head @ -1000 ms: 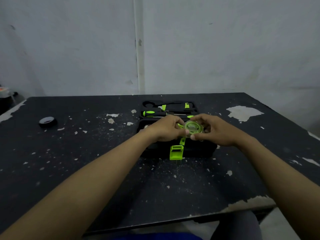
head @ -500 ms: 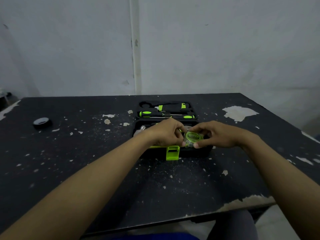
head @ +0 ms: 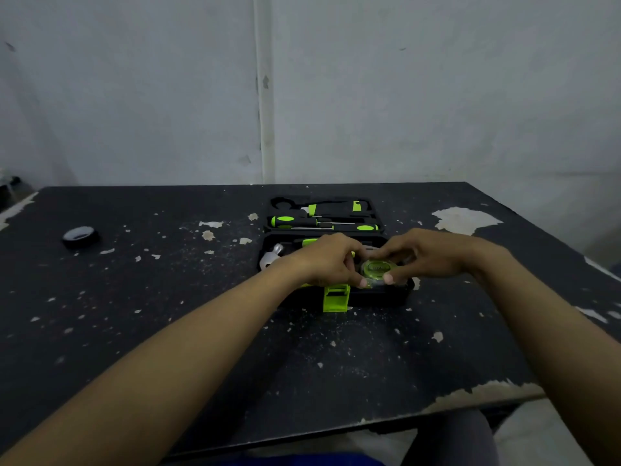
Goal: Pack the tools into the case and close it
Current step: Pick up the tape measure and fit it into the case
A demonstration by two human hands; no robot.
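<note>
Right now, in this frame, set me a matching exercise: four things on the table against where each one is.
Things:
1. round green tool
2. black tape roll
3. green latch
4. screwdrivers

Places:
A. in the far half of the case
B. pinched between the left hand and the right hand
C. alone on the left side of the table
D. at the near edge of the case

Pairs: 1-B, 2-C, 3-D, 4-A

light: dim, bluish, even | shadows: soft | focus: slightly soft | edges: wide-angle bending
</note>
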